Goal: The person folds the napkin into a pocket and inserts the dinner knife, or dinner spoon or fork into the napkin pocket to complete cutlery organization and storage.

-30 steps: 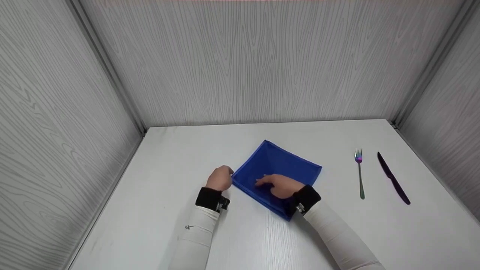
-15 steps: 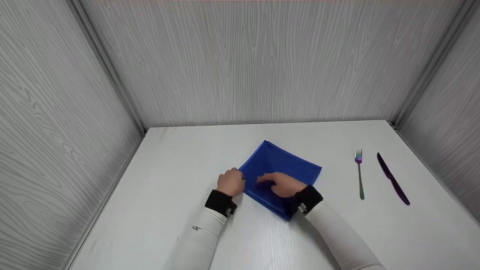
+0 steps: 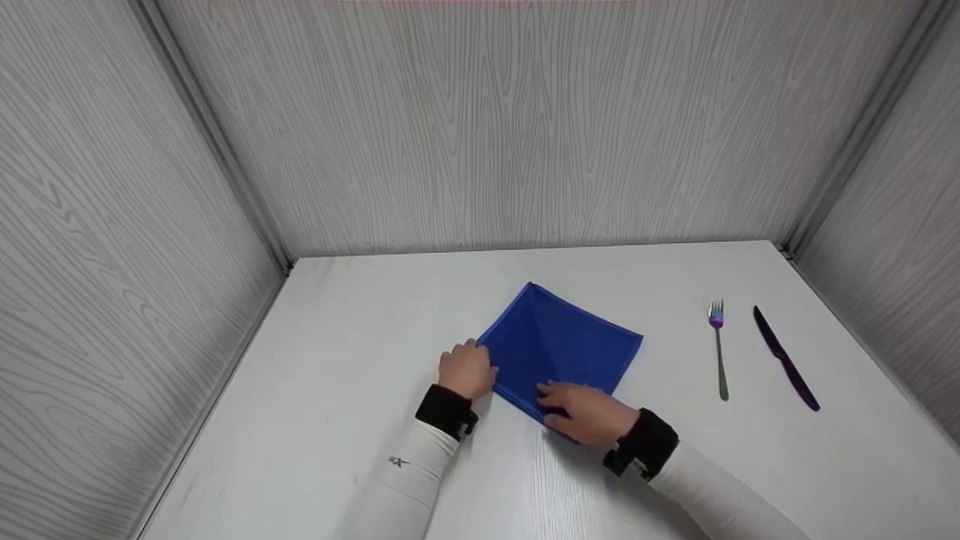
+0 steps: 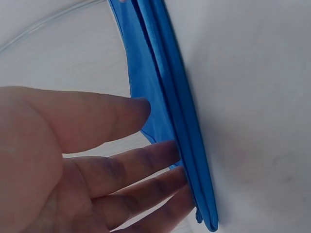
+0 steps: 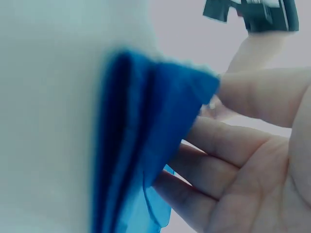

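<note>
A folded blue cloth napkin (image 3: 577,345) lies turned cornerwise on the white table. At its left corner my left hand (image 3: 466,370) rests with fingertips against the folded edge. In the left wrist view the thumb (image 4: 112,114) stands apart from those fingers, over the blue cloth (image 4: 167,77). My right hand (image 3: 589,412) lies across the near right part of the napkin, fingers fairly straight. The right wrist view has these fingers (image 5: 204,160) along the layered cloth (image 5: 150,116), the thumb close to a raised corner. Their tips are partly hidden by the fabric.
Right of the napkin lie a rainbow-coloured fork (image 3: 718,349) and, beyond it, a dark purple knife (image 3: 784,356). Grey wood-grain panels (image 3: 487,127) rise at the back and both sides of the white table (image 3: 337,360).
My left hand has moved right, onto the napkin's left corner. The right hand has slid toward the near edge and slightly right. Fork and knife stay where they were.
</note>
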Demonstrator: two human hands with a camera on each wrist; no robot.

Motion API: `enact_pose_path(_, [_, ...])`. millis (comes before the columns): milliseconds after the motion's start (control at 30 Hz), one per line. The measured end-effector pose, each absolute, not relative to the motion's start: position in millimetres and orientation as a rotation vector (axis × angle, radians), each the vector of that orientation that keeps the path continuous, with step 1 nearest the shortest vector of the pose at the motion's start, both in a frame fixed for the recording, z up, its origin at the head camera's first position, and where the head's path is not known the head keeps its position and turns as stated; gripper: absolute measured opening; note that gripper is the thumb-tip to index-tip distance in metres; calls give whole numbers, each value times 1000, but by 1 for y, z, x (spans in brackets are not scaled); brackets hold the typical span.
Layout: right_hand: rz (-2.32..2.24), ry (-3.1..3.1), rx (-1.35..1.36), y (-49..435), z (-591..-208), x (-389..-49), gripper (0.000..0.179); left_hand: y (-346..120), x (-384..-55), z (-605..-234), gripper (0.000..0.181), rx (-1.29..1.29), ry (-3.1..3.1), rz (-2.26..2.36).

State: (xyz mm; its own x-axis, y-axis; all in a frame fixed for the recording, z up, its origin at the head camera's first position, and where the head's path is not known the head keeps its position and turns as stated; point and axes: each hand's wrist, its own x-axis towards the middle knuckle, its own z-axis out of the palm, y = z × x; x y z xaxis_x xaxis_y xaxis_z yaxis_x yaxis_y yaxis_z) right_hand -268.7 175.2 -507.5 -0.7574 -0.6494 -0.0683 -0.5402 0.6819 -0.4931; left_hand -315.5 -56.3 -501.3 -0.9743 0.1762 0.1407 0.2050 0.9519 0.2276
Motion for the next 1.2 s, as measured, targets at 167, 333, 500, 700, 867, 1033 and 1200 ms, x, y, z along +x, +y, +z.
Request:
enact_pose_path(167, [-494,2778,-994,179,-510,-239,49,-53,-315,-502,39,-300,-2993,-314])
enact_pose_path(333, [-346,2846,-1028,181,-506,-221,51,-52,-316,-503,46,-291,-3005,-309])
enact_pose_path(500, [-189,2899,-1092,182,-505,-207,51,-49,-316,-505,53,-300,-3002,-303])
enact_pose_path(700, [-74,2932,-1189,183,-508,-197,49,-46,-314,-505,68,-304,-2992,-240])
enact_pose_path(867, [-78,2918,-1269,183,-510,-193,50,-44,-309,-507,85,-297,-3009,-155])
enact_pose_path(1033, [-27,2914,-1271,178,-509,-184,52,-42,-303,-505,95,-297,-3043,-125])
enact_pose_path(1200, [-11,2863,-1218,176,-505,-175,54,-39,-302,-504,98,-314,-3053,-106])
